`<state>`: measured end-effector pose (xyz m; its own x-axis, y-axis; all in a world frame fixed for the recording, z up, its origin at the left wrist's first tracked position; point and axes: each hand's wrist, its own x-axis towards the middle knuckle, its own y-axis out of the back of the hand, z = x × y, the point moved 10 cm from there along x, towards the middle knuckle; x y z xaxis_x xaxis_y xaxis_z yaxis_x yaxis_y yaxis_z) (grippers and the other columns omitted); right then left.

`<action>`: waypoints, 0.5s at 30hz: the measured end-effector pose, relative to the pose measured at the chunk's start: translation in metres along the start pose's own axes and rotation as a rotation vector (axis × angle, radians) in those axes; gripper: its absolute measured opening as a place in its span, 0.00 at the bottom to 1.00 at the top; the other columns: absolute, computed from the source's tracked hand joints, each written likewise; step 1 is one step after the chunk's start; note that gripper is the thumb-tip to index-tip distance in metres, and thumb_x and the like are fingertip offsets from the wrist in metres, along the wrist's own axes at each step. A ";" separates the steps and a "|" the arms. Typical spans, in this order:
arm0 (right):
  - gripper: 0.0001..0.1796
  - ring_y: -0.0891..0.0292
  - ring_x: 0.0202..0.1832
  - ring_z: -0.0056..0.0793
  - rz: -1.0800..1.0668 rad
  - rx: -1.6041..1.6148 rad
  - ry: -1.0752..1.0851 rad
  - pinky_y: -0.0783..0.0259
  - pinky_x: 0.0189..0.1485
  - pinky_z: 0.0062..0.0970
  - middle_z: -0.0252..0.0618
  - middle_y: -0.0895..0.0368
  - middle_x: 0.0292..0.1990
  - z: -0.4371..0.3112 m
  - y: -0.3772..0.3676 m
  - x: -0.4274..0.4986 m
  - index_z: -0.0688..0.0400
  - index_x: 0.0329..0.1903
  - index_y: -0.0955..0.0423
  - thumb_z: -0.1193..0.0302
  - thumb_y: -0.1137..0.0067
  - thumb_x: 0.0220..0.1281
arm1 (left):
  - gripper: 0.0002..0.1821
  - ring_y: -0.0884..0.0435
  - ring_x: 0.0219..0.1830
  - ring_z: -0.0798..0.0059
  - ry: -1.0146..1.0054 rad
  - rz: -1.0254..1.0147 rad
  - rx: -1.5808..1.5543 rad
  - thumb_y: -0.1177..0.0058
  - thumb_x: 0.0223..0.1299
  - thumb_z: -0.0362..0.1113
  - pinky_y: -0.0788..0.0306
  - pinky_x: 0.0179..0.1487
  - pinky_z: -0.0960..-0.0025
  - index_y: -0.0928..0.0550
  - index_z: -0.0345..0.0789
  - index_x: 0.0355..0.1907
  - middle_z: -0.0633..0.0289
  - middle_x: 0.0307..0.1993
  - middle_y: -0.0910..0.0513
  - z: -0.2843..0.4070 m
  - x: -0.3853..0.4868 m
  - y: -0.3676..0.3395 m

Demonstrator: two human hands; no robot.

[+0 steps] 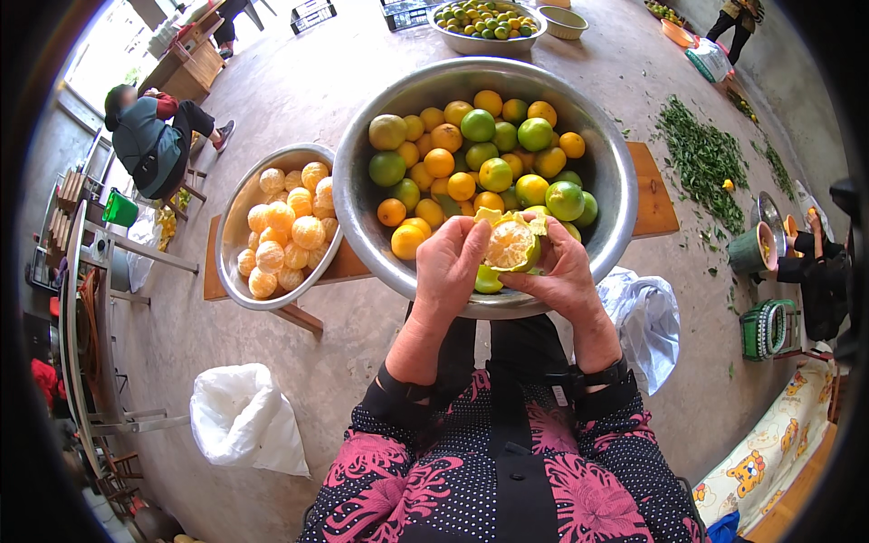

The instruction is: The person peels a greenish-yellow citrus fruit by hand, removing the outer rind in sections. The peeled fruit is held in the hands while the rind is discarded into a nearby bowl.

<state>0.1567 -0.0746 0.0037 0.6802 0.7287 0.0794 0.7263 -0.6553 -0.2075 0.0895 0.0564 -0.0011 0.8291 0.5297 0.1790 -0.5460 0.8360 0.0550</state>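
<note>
A partly peeled mandarin [510, 246] is held between both hands over the near rim of a large metal basin [349, 203]. My left hand [451, 261] grips a flap of its peel with thumb and forefinger. My right hand [560, 265] holds the fruit from the other side, where green peel still covers it. Unpeeled green and orange mandarins [495, 174] fill the bottom of the basin. To its left, a smaller metal bowl [227, 237] holds peeled mandarins [280, 216]. Both vessels rest on a wooden bench [655, 193].
A white sack [237, 414] stands on the floor at lower left, a pale plastic bag [645, 319] right of my knees. Another basin of mandarins [485, 20] is ahead. Leaves [703, 156] litter the floor at right. A seated person [153, 142] is at left; others are at the right.
</note>
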 end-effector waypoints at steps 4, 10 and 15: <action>0.42 0.29 0.58 0.24 -0.005 -0.031 -0.003 0.32 0.64 0.27 0.37 0.28 0.55 0.001 0.001 0.000 0.63 0.62 0.37 0.82 0.25 0.42 | 0.13 0.23 0.30 0.86 0.011 0.007 -0.069 0.45 0.68 0.37 0.28 0.36 0.78 0.20 0.26 0.39 0.65 0.27 0.18 -0.001 0.001 -0.002; 0.39 0.26 0.55 0.22 -0.037 -0.089 0.048 0.29 0.59 0.25 0.38 0.25 0.54 -0.003 -0.001 0.001 0.66 0.63 0.37 0.81 0.28 0.47 | 0.11 0.25 0.31 0.88 0.026 -0.015 0.012 0.46 0.69 0.35 0.30 0.36 0.81 0.20 0.27 0.39 0.68 0.29 0.19 -0.003 0.001 -0.002; 0.39 0.27 0.55 0.22 -0.047 -0.122 0.034 0.29 0.59 0.25 0.38 0.25 0.54 -0.003 -0.002 0.001 0.68 0.64 0.37 0.80 0.28 0.48 | 0.10 0.26 0.30 0.89 -0.017 0.004 0.125 0.46 0.69 0.34 0.30 0.35 0.82 0.19 0.27 0.39 0.71 0.29 0.20 0.002 0.000 0.000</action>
<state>0.1564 -0.0735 0.0068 0.6466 0.7533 0.1202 0.7627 -0.6414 -0.0832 0.0887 0.0563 0.0012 0.8252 0.5297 0.1962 -0.5611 0.8088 0.1763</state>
